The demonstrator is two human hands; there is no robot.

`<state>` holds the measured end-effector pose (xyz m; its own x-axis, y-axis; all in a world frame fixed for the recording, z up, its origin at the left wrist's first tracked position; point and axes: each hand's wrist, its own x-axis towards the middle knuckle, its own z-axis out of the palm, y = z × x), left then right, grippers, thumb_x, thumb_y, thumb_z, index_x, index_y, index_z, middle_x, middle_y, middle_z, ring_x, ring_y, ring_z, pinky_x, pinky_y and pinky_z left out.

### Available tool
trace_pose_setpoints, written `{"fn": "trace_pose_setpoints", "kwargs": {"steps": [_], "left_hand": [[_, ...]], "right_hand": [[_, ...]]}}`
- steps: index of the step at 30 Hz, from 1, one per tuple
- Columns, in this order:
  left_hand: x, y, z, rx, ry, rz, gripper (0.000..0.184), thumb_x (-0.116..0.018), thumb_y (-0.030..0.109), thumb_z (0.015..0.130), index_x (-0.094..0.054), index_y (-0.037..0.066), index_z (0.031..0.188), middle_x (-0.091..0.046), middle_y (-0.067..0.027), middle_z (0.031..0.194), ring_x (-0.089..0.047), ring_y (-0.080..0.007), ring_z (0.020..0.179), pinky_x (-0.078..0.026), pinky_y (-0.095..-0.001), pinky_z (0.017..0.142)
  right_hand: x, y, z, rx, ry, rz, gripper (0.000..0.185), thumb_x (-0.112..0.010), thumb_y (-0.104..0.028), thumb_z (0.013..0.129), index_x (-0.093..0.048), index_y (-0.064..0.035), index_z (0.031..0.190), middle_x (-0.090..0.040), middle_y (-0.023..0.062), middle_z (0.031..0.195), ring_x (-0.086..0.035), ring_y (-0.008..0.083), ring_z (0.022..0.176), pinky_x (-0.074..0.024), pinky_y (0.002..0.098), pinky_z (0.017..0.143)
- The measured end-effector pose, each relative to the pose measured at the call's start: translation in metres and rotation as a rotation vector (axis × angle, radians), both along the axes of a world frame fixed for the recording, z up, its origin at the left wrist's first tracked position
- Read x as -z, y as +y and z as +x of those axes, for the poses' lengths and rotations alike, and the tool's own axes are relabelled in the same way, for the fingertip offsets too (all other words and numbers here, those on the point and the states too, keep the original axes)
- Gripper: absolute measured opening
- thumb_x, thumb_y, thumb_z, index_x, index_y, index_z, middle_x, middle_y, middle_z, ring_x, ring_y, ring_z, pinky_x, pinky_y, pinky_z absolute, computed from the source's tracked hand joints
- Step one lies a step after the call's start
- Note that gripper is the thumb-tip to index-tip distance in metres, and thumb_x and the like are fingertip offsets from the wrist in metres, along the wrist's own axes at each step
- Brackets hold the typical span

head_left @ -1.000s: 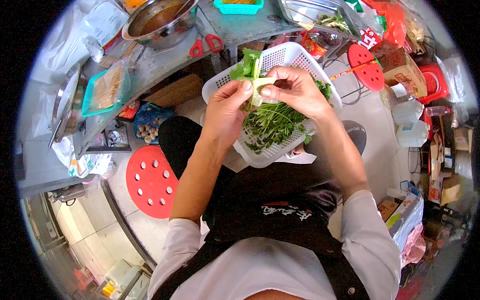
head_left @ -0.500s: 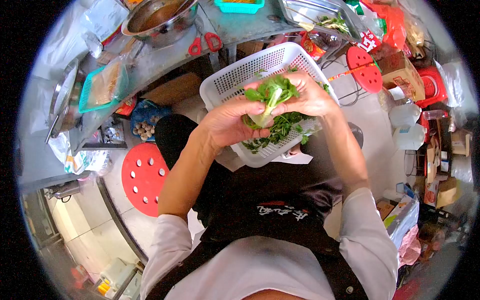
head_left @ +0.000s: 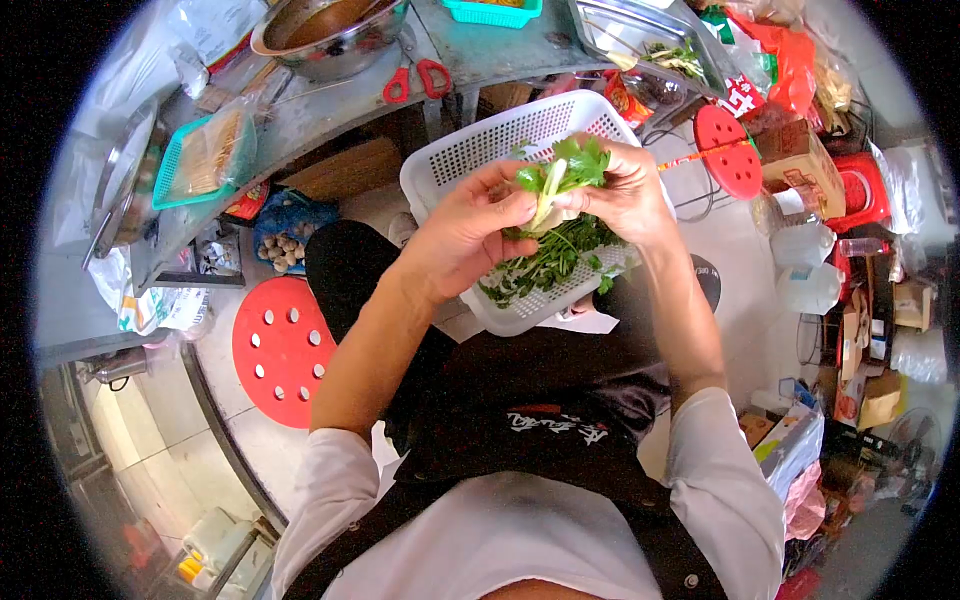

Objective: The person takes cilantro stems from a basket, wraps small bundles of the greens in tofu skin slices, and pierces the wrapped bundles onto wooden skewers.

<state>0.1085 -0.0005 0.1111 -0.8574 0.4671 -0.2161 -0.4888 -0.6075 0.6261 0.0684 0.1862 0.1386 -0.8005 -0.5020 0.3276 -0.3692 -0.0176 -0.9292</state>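
Observation:
A leafy green sprig with a pale stalk (head_left: 550, 196) is between my two hands, above a white perforated basket (head_left: 440, 170). My left hand (head_left: 460, 230) pinches the stalk from the left with thumb and fingers. From the right, my right hand (head_left: 625, 195) grips the sprig near its leaves, thumb against the stalk. More green herbs (head_left: 555, 262) lie in the basket below, partly hidden by my hands. The basket rests over my lap.
Red-handled scissors (head_left: 418, 82) and a metal bowl (head_left: 335, 40) are on the table's edge ahead. A metal tray (head_left: 650, 45) stands further right. Red stools (head_left: 283, 352) are at left and right. Jugs (head_left: 808, 288) and boxes line the right side.
The pale folded piece seen between my fingertips earlier no longer shows; the sprig has turned, its stalk now between both hands. My hands have shifted slightly since the last frame.

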Motion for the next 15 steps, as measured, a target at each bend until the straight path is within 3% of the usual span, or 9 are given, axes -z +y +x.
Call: {"fn": "trace_pose_setpoints", "kwargs": {"steps": [4, 5, 8, 15], "left_hand": [[0.001, 0.007, 0.003, -0.286, 0.232, -0.168, 0.017, -0.065, 0.016, 0.082, -0.057, 0.006, 0.093, -0.059, -0.0007, 0.09, -0.056, -0.0101, 0.079, -0.05, -0.0248, 0.058], [0.001, 0.01, 0.004, -0.346, 0.311, -0.249, 0.016, -0.063, 0.011, 0.083, -0.059, 0.007, 0.098, -0.06, -0.0015, 0.092, -0.059, -0.0133, 0.08, -0.052, -0.0269, 0.061], [-0.006, 0.016, 0.008, -0.462, 0.414, -0.372, 0.016, -0.065, 0.01, 0.081, -0.061, 0.003, 0.095, -0.062, -0.0034, 0.091, -0.059, -0.0123, 0.078, -0.053, -0.0267, 0.062], [-0.009, 0.019, 0.005, -0.462, 0.574, -0.66, 0.013, -0.064, 0.007, 0.083, -0.06, -0.002, 0.092, -0.062, -0.003, 0.084, -0.057, -0.0063, 0.072, -0.048, -0.0207, 0.066]], "right_hand": [[0.0, -0.004, 0.004, 0.093, -0.063, -0.005, 0.02, -0.071, -0.007, 0.076, -0.065, -0.0029, 0.094, -0.064, -0.0001, 0.087, -0.056, 0.0065, 0.079, -0.047, 0.0242, 0.071], [0.001, -0.005, 0.005, 0.111, -0.067, -0.008, 0.02, -0.07, -0.008, 0.077, -0.064, -0.0029, 0.095, -0.064, -0.0004, 0.086, -0.056, 0.0063, 0.079, -0.0469, 0.0238, 0.071], [0.0, -0.007, 0.007, 0.23, -0.154, 0.033, 0.018, -0.069, -0.01, 0.078, -0.065, -0.0032, 0.095, -0.064, -0.0013, 0.082, -0.055, 0.0056, 0.075, -0.0462, 0.0224, 0.068], [0.001, -0.004, 0.007, 0.348, 0.041, 0.326, 0.014, -0.068, -0.011, 0.08, -0.064, -0.0029, 0.091, -0.064, -0.0021, 0.081, -0.054, 0.0053, 0.071, -0.0458, 0.0224, 0.065]]}}
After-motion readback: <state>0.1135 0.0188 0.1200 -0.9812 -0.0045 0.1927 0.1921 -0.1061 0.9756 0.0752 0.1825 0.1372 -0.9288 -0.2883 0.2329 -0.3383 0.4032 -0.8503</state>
